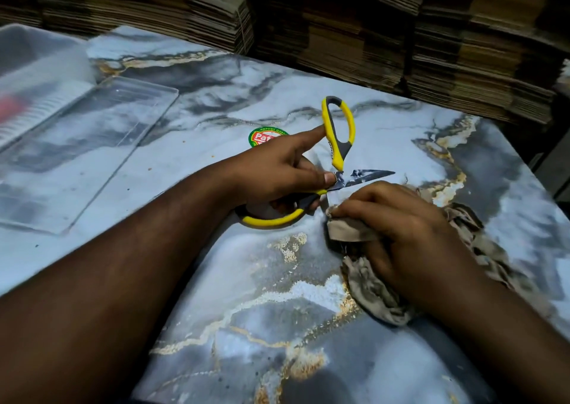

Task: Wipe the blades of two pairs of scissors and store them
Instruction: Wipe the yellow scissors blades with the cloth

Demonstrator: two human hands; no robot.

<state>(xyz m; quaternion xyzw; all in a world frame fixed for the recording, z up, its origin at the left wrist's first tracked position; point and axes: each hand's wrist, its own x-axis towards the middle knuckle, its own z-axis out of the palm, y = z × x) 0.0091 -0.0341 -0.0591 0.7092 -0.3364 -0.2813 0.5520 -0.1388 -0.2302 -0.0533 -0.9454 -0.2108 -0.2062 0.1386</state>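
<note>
Here the blue-grey marble-patterned counter [308, 326] fills most of the frame, with stacks of flattened brown cardboard [385, 27] lining its far edge along the top. At the upper left lies a clear, flat plastic tray [101, 144], and beyond it a blurred translucent container [34, 64] with something red inside that I cannot make out; either could be where the scissors get stored, though that is only a guess. A crumpled beige cloth rag [373, 292] trails from centre right toward the lower right. Just right of centre is one pair of scissors with yellow-and-grey plastic handles [337, 126], spread wide open so each steel blade can be reached on its own. The left hand [277, 172] is clamped on the lower handle loop, its thumb pressed near the pivot and its forefinger stretched out to steady the upper handle, which probably keeps the pair from snapping closed. The right hand [401, 218] is closed around a bunched fold of the rag, pinching it over the lower blade close to the pivot, seemingly mid-wipe. A small round green-and-red sticker [262, 136] sits on the counter behind the left hand. No second pair is visible.
</note>
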